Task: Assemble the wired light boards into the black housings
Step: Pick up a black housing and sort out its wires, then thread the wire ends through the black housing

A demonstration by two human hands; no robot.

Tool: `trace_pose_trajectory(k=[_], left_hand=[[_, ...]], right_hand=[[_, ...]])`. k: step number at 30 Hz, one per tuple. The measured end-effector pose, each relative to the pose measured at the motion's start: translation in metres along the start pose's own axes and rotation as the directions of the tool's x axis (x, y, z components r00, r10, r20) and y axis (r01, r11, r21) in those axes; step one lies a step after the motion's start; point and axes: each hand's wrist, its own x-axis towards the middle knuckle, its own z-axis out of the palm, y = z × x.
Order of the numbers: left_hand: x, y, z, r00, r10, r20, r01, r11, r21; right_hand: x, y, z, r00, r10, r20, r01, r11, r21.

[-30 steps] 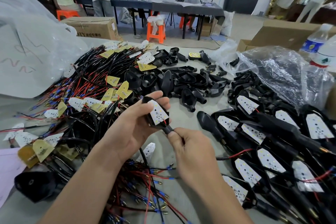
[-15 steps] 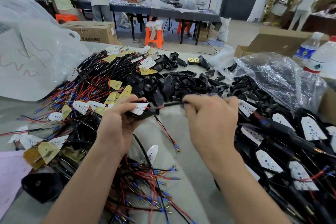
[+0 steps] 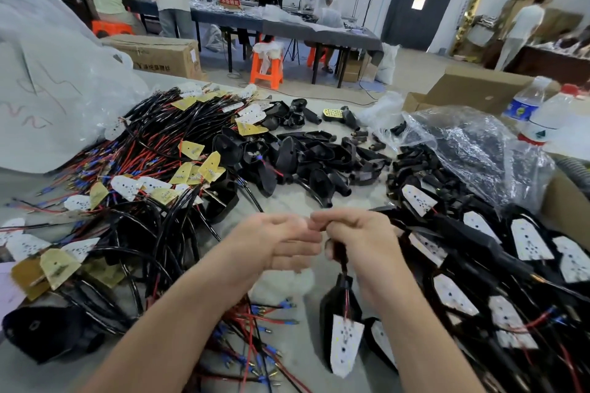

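Wired light board hangs low in the frame, right of centre. It is a white, shield-shaped plate speckled with small dark dots. Thin red leads run up from it into the neck of a black housing, which dangles with it, the plate lying against the housing's lower part. The right hand has its fingers curled round the black cable from which the pair hang. The left hand is just beside it with its fingers loosely extended. It is blurred, and I can't tell whether it pinches anything.

At upper centre, a red sign on the far table reads 不合格区. The cardboard box at upper left carries dark print I can't make out. At the right edge stand two water bottles whose labels are too small to read.

More wired boards are heaped at left, empty housings at centre, and fitted ones at right.
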Motion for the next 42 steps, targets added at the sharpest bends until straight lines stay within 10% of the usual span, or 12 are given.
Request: trace_pose_trajectory(k=[11,21,29,34,39,42], left_hand=[[0.016,-0.016,-0.006,0.897,0.052,-0.439,-0.018,0.997,0.081],[0.024,-0.013,-0.02,0.808,0.204,-0.552,-0.304,0.948,-0.095],[0.022,-0.017,-0.017,0.783,0.37,-0.5,-0.281,0.927,0.247],[0.024,-0.024,-0.018,0.787,0.417,-0.454,-0.272,0.896,0.352],[0.029,-0.029,-0.017,0.818,0.445,-0.365,-0.254,0.848,0.464],[0.028,-0.033,-0.015,0.82,0.461,-0.339,-0.249,0.82,0.515]], right_hand=[[-0.026,0.006,0.002,0.979,0.037,0.199,0.041,0.926,-0.374],[-0.03,-0.001,-0.01,0.89,0.157,0.429,0.098,0.851,-0.516],[-0.004,-0.03,-0.031,0.961,-0.27,-0.067,0.224,0.894,-0.387],[0.056,-0.085,-0.083,0.906,-0.421,-0.037,0.166,0.434,-0.886],[0.125,-0.084,-0.153,0.994,0.107,-0.031,-0.001,-0.262,-0.965],[0.138,-0.051,-0.172,0.95,0.31,-0.029,0.099,-0.389,-0.916]])
